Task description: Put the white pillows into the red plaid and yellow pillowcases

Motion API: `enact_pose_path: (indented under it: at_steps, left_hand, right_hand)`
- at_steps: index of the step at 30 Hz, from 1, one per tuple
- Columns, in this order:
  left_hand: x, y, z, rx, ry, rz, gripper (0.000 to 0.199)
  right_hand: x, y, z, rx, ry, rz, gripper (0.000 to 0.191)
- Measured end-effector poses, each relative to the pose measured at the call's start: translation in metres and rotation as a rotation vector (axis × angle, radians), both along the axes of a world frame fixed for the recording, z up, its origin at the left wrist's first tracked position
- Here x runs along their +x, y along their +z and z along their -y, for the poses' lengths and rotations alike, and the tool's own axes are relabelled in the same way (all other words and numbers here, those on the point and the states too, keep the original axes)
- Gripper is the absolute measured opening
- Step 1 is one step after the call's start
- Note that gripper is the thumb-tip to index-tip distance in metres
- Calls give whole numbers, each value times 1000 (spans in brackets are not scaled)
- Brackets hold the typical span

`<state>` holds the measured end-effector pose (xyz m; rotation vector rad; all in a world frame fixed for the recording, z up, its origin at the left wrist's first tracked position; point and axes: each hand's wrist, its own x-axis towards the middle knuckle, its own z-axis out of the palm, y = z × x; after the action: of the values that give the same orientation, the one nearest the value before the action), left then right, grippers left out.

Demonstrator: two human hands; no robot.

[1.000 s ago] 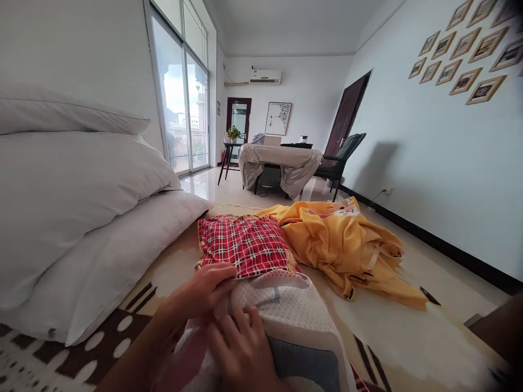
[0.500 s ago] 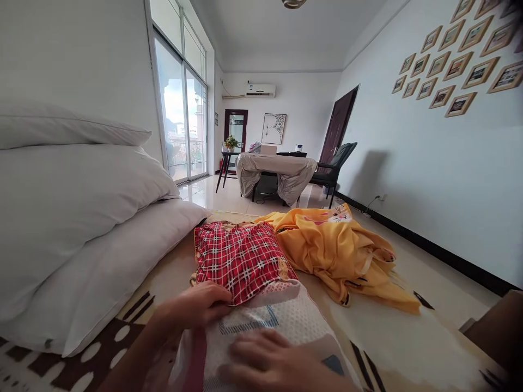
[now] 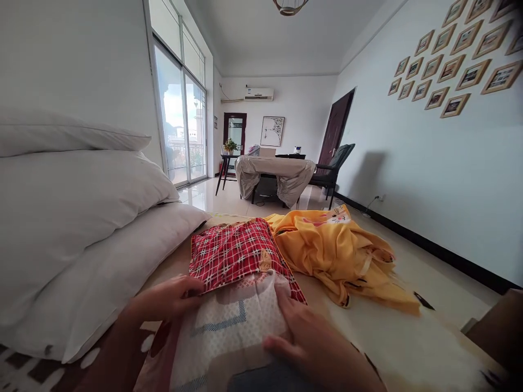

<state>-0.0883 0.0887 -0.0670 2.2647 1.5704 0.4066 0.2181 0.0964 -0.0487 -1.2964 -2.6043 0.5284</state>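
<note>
A red plaid cloth [image 3: 229, 250], shaped like a small pillowcase with a tan patch, lies in front of me. From under its near edge a pale patterned cloth [image 3: 220, 321] with blue and pink marks extends toward me. My left hand [image 3: 175, 296] has its fingers closed at the near left corner of the plaid cloth, and the fingertips are partly hidden. On the right side of the pale cloth lies my right hand [image 3: 302, 332], with thumb and fingers apart. Its fingertips reach close to the plaid cloth's near right edge.
White pillows [image 3: 102, 207] are stacked on the left. A crumpled yellow cloth [image 3: 330, 250] with a cat face lies at the right on the patterned bed cover [image 3: 392, 348]. Farther off are a covered table [image 3: 273, 166] and a dark chair [image 3: 337, 166].
My right hand has moved right and forward to the pale cloth's right side. My left hand has shifted left, and the plaid cloth's near right corner now spreads further right.
</note>
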Motion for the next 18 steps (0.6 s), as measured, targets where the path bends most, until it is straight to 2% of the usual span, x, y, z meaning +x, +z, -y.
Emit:
enact_pose_path:
  at_steps: [2,5,8,10,13,18]
  left_hand:
    - [14,2,0,68,72,-4,21]
    - [40,2,-1,210,179,28,10]
    - [60,3,-2,265,204,-20,28]
    - [67,3,-2,285,216,-75,32]
    - [70,2,-4,328,224,-101,29]
    - [77,-2,-1,471,152,127,21]
  right_hand:
    - [-5,-3,4,33,79,-52,87]
    - [-14,-23,0,179,206,-59,74]
    - [-24,-54,-10,465,308,-59,59]
    - [-31,-73,-13,681,353,-74,51]
    - [-39,-89,-12,916,376,-111,45]
    - [-52,-94,0,1085,309,-127,36]
